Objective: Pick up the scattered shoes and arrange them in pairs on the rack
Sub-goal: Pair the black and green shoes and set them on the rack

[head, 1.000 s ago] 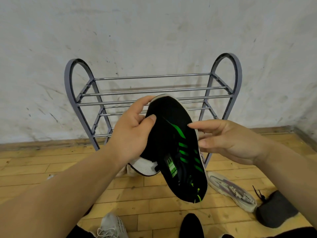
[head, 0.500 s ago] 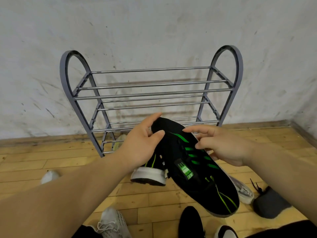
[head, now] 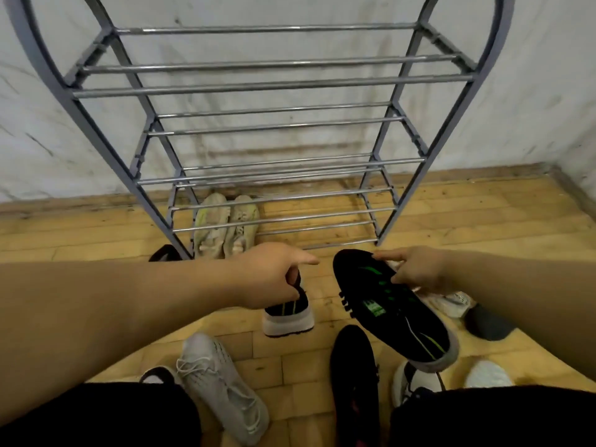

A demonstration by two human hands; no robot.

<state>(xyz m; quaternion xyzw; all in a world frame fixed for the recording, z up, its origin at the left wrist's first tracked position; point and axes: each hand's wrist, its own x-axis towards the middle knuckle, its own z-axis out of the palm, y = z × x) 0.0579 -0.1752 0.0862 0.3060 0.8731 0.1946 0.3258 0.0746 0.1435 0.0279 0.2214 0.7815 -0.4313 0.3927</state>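
Beige knit pair (head: 225, 227) stowed at grey metal rack (head: 274, 84) base; left hand (head: 271, 279) grips white-soled black sneaker (head: 288, 317), right hand (head: 419, 269) green-striped black sneaker (head: 387, 308); others scattered.

A white plaster wall (head: 532, 91), smudged grey and scratched, rises beyond the left grip (head: 274, 279) and the right grip (head: 416, 269). A second wall (head: 582, 140) meets it in a corner far right of the right grip. A worn wooden skirting board (head: 451, 176) lines their foot. Beneath both grips lies a yellowish plank floor (head: 483, 227), evenly lit.
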